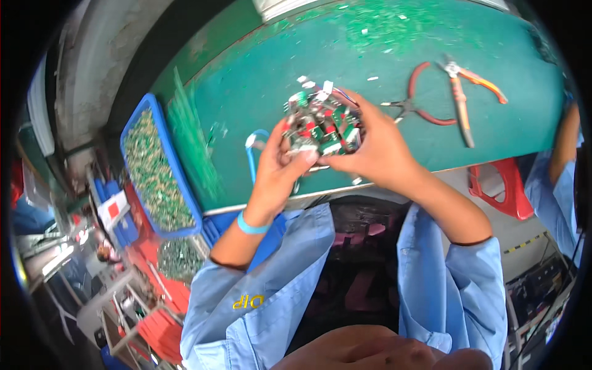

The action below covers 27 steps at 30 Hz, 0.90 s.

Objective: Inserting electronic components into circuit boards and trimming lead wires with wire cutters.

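The left hand (277, 163) and the right hand (383, 147) are cupped toward each other, curled around a heap of small electronic parts (322, 128). Both thumbs lie along its near side, their tips close together; most of the other fingertips are hidden, so I cannot tell how tightly they press.

The heap sits between the palms, rising above the fingers in a loose, jumbled mound. It mixes green board pieces, bright red spots, white block-like bits and dull silvery metal, some pieces tilted, others lying across one another. Blur hides the finer detail. White bits stick up at its far edge, beyond the thumbs.

Just left of the left fingers is a light blue loop (250, 154) on the green tabletop (246, 80). Right of the right fingers lie dark red-handled pliers (433, 118), then orange-handled cutters (460, 102), opened wide. Farther left of the left fingers are thin green strips (196, 145) and a blue tray (175, 154) full of small green and tan pieces. Green scraps (394, 28) lie well beyond the fingertips.
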Each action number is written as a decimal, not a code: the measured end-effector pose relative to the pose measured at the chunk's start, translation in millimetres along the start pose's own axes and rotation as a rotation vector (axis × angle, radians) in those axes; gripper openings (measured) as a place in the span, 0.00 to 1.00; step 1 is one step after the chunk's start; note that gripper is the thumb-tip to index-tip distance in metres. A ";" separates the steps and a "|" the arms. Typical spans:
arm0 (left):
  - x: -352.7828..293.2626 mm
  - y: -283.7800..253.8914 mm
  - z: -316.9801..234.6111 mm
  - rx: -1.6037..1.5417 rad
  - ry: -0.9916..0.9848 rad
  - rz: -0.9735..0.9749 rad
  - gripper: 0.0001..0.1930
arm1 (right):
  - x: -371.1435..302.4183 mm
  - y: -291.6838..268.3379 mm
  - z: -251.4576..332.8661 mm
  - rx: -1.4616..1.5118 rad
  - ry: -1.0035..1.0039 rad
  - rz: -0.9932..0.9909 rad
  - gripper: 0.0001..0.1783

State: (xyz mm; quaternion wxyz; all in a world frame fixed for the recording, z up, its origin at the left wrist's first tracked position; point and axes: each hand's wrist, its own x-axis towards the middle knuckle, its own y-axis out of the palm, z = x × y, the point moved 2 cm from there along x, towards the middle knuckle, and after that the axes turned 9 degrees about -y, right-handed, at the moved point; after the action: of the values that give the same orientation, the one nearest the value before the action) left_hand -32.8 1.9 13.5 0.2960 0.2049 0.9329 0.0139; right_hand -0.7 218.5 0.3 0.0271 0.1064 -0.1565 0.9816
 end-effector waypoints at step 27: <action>134.2 290.2 -113.1 0.265 0.052 0.810 0.49 | -5.5 -372.8 -47.0 -0.961 0.025 -0.661 0.29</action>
State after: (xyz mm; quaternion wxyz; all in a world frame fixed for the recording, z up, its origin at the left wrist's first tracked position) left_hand -86.7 330.8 76.1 0.2141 0.5907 0.7778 0.0145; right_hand 27.5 587.0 67.9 0.3789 0.1139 -0.5425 0.7410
